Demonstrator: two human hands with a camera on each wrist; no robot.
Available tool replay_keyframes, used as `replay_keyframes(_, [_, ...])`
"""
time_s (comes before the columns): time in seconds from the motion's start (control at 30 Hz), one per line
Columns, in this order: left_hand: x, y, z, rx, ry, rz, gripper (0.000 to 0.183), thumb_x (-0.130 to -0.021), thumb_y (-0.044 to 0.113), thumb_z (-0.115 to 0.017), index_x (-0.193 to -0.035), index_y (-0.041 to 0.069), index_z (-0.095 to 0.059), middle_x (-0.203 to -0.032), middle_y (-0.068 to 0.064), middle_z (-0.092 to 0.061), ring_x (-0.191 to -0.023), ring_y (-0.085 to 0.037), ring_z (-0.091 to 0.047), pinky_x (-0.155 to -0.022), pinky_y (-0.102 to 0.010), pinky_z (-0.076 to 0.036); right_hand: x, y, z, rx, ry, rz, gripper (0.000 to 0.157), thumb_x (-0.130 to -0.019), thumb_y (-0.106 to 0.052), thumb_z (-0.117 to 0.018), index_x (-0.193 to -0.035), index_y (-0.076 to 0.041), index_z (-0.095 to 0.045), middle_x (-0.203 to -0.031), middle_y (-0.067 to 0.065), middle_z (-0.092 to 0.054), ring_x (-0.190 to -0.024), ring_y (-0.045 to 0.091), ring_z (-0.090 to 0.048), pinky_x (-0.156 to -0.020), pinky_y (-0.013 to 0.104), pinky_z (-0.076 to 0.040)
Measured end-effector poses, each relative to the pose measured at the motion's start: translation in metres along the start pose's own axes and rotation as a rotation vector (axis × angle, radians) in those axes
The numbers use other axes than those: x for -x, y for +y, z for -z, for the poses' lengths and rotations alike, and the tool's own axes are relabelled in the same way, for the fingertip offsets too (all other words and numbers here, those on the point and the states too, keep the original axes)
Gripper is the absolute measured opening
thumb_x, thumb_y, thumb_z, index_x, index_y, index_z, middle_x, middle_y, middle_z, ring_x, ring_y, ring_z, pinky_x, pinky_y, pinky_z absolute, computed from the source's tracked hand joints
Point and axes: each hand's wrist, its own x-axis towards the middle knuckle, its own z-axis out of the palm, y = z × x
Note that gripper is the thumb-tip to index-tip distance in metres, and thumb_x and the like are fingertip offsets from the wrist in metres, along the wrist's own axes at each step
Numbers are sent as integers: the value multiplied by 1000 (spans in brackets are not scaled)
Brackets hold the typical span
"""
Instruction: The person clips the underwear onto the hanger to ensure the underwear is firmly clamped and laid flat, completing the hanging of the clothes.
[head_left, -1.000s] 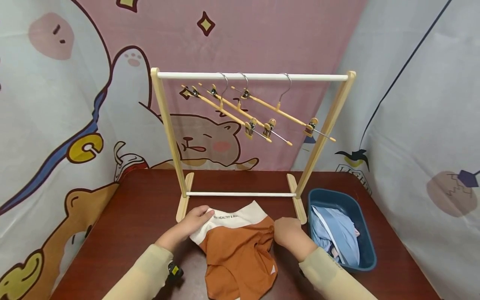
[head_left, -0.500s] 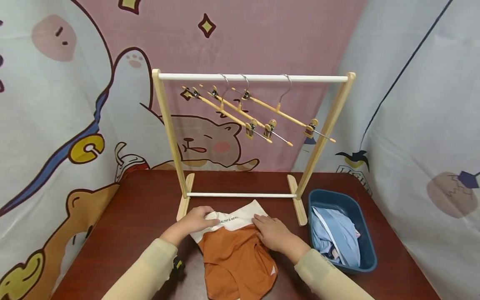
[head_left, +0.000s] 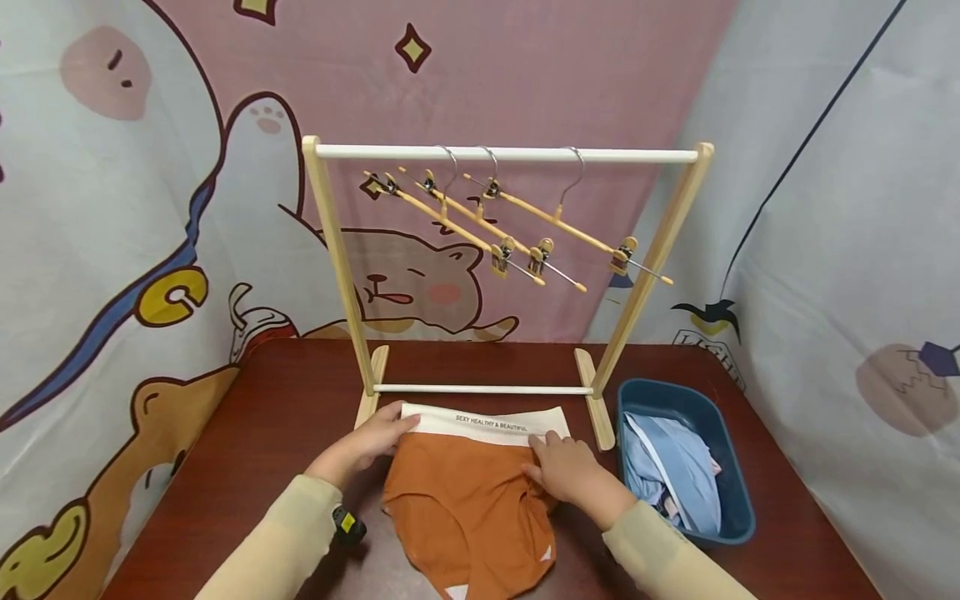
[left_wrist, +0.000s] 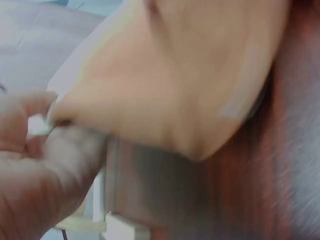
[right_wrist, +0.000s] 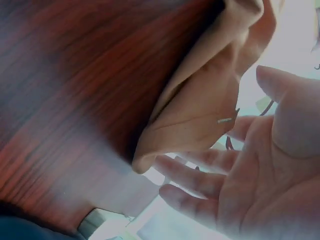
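Rust-orange underpants (head_left: 465, 492) with a white lettered waistband lie spread on the table, waistband toward the rack. My left hand (head_left: 375, 435) pinches the waistband's left corner between thumb and fingers. In the left wrist view that side of the underpants (left_wrist: 165, 85) lifts off the tabletop, blurred, with the left hand (left_wrist: 50, 165) at its edge. My right hand (head_left: 570, 471) rests on the right end of the waistband, fingers extended. The right wrist view has the right hand (right_wrist: 250, 165) with loosely spread fingers against the underpants' side edge (right_wrist: 200, 105).
Behind the underpants stands a wooden rack (head_left: 341, 275) with a white top bar (head_left: 517, 154). Three clip hangers (head_left: 558, 218) hang from it. A blue basin (head_left: 738, 483) at the right holds light blue cloth (head_left: 678, 467). A patterned curtain hangs behind the table (head_left: 262, 433).
The waistband has gone from folded and slanted to flat and straight, its lettering fully showing. My right hand let go of the side, moved onto the waistband, then shifted right. The left hand re-gripped the corner.
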Motion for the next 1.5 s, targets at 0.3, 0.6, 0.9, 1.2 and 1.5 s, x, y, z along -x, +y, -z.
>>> replay_keyframes(0.3, [-7, -3, -11, -322, 372, -19, 43, -87, 14, -67, -124, -2, -51, -78, -8, -55, -65, -17, -49, -57, -28, -40, -4, 1, -3, -13, 13, -47, 72, -81, -58, -63, -133, -9, -53, -112, 20, -51, -99, 38, -53, -75, 53, -47])
replay_keyframes(0.6, [-1, -6, -11, -569, 314, -69, 31, -82, -4, -58, -110, 10, -63, -101, -13, -61, -75, -22, -51, -62, -31, -39, -2, 9, 0, -122, -88, -2, 83, -75, -47, -76, -140, -5, -44, -144, 28, -35, -130, 44, -38, -96, 61, -37])
replay_keyframes(0.9, [8, -13, -13, -676, 391, -91, 30, -85, -1, -59, -114, 1, -67, -108, -17, -57, -88, -27, -58, -71, -38, -48, -6, 16, 5, -135, -117, -27, 66, -81, -13, -69, -139, 4, -41, -148, 27, -30, -137, 41, -30, -105, 60, -29])
replay_keyframes(1.2, [8, -12, -39, -972, 318, -319, 48, -87, 20, -67, -132, 6, -55, -142, -19, -42, -130, -39, -40, -92, -56, -43, -18, 8, -7, -143, 27, -37, 54, -96, -26, -52, -138, 6, -41, -148, 26, -32, -137, 41, -31, -107, 57, -29])
replay_keyframes(1.5, [5, -18, -55, -1020, 4, -116, 77, -96, 49, -46, -149, 1, -20, -157, -22, -5, -145, -38, -5, -112, -56, -17, -23, 5, -20, -129, -32, -25, 88, -87, -59, -55, -145, 4, -31, -153, 26, -21, -141, 40, -22, -108, 56, -28])
